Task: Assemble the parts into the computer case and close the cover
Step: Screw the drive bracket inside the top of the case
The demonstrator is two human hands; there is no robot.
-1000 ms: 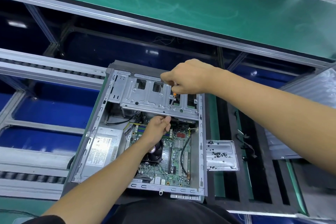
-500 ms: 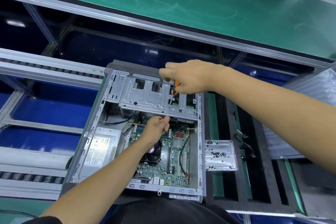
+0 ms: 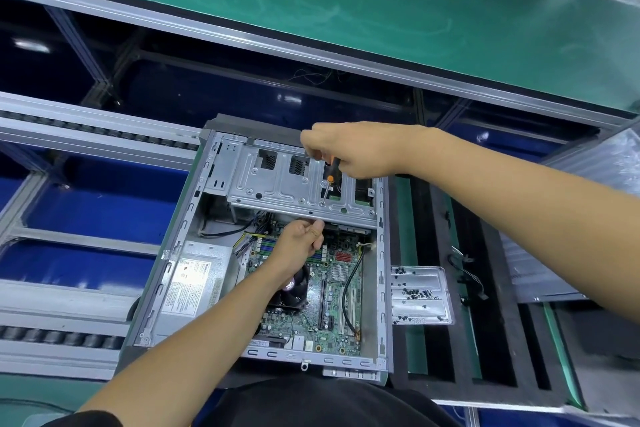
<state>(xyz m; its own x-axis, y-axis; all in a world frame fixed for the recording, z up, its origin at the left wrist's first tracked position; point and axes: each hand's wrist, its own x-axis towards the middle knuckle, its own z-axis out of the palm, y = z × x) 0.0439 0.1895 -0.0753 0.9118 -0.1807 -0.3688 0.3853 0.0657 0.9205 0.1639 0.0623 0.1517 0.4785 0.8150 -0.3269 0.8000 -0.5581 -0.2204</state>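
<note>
An open grey computer case (image 3: 381, 288) lies flat in front of me, its green motherboard (image 3: 332, 291) exposed. A metal drive cage (image 3: 277, 184) spans the far end of the case. My right hand (image 3: 353, 152) grips an orange-and-black screwdriver (image 3: 329, 180) whose tip stands on a screw near the cage's front edge. My left hand (image 3: 299, 246) reaches inside the case and holds the cage's lower edge from beneath, fingers curled on it. A power supply (image 3: 194, 277) with a white label sits at the case's left.
A small clear tray (image 3: 420, 295) with several dark screws lies just right of the case. Black foam strips (image 3: 485, 322) run along the right. A green bench top (image 3: 346, 3) stretches across the back, roller rails (image 3: 69, 135) to the left. Black cables (image 3: 467, 274) lie on the foam.
My right hand has shifted slightly with the screwdriver, its fingers turning on the handle while the tip stays at the cage screw. My left hand keeps its hold under the cage.
</note>
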